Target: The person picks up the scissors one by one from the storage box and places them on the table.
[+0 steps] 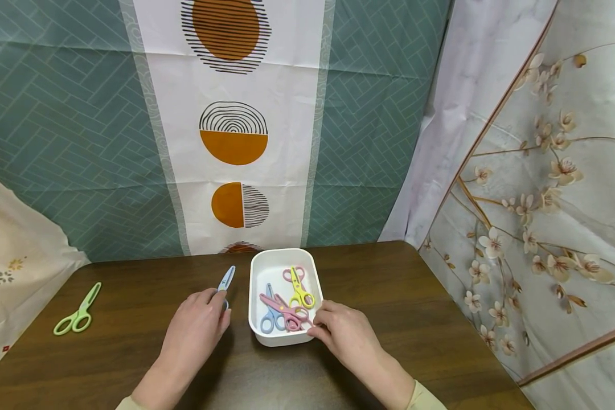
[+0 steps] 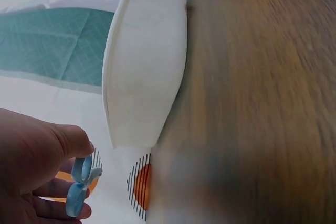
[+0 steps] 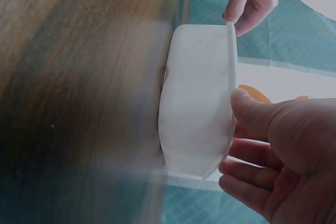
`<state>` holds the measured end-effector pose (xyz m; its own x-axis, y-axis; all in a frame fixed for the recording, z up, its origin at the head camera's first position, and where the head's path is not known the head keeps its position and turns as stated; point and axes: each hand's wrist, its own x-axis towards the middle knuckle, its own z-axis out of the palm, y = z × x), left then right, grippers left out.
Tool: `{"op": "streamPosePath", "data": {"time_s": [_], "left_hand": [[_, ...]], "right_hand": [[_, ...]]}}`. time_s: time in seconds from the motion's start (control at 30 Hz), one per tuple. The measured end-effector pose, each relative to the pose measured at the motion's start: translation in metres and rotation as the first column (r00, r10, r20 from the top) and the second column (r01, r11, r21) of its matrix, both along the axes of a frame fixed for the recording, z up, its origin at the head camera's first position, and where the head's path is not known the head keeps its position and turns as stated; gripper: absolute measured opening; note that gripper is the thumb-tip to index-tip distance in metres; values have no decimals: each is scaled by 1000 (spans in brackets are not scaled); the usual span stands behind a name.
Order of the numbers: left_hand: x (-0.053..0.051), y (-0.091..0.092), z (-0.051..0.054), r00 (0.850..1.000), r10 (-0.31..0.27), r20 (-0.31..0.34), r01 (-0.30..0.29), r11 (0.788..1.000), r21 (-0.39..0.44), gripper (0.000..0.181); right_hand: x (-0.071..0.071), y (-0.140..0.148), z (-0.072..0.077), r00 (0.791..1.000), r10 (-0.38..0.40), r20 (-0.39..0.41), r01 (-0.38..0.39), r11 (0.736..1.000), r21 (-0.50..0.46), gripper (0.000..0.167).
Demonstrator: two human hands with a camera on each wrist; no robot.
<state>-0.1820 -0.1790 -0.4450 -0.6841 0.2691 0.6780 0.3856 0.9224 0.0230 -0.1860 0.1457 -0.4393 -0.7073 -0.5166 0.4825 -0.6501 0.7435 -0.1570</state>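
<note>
In the head view, my left hand (image 1: pixel 195 322) holds light blue scissors (image 1: pixel 227 279) with the blades pointing away from me. Their ring handles (image 2: pixel 76 199) show between thumb and fingers in the left wrist view. To the right stands a white bin (image 1: pixel 256 336) on the table. My right hand (image 1: pixel 345 330) grips its near right corner, with the thumb at the rim and the other fingers along the side. Inside the bin lie blue scissors (image 1: pixel 266 326), pink scissors (image 1: pixel 282 308) and yellow scissors (image 1: pixel 300 293), with more pink pieces partly hidden beneath.
Light green scissors (image 1: pixel 82 310) lie apart on the left side of the brown wooden table (image 1: pixel 133 307). A patterned curtain (image 1: pixel 364 171) hangs behind the table's back edge. Flowered cloth (image 1: pixel 533 256) stands along the right side, and pale cloth (image 1: pixel 15 256) drapes at the left.
</note>
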Motion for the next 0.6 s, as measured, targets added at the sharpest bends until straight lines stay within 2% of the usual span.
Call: {"op": "streamPosePath", "data": {"time_s": [0.2, 0.6], "left_hand": [[-1, -10, -5, 1000, -2, -18, 2, 1000, 5, 37], [1, -30, -10, 1000, 22, -12, -21, 1000, 17, 38]], "right_hand": [[0, 0, 0, 1000, 2, 5, -2, 1000, -1, 20], [0, 0, 1, 1000, 2, 13, -2, 1000, -2, 19]]}}
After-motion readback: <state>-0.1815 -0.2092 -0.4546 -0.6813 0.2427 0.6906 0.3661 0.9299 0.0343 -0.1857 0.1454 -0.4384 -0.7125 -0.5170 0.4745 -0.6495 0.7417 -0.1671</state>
